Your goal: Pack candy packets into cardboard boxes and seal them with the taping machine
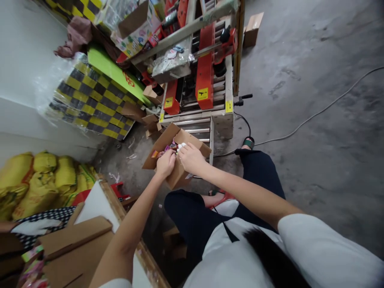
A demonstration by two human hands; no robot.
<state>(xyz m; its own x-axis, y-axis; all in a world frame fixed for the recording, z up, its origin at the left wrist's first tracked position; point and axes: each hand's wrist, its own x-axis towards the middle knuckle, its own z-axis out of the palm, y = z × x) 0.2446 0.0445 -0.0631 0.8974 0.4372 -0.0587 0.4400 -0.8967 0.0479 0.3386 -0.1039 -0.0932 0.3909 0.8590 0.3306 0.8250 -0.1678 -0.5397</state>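
Observation:
An unlidded cardboard box (177,176) sits between my knees and the roller conveyor, its flaps spread outward. Colourful small packets (170,146) show inside it. At the near left of the opening, my left hand (166,164) is closed with bent fingers; what they hold, if anything, is hidden. My right hand (191,158) reaches over the right side of the box, fingers stretched toward the packets, with white coverings on the fingertips. Its thumb is not clearly visible.
Ahead stands a roller conveyor machine (204,72) with red guards. Yellow-and-black taped cartons (93,102) are stacked at left, yellow sacks (45,176) below them. A table edge (109,198) lies near my left arm, with another person's gloved hand (36,227) beyond. A cable (315,116) crosses the floor.

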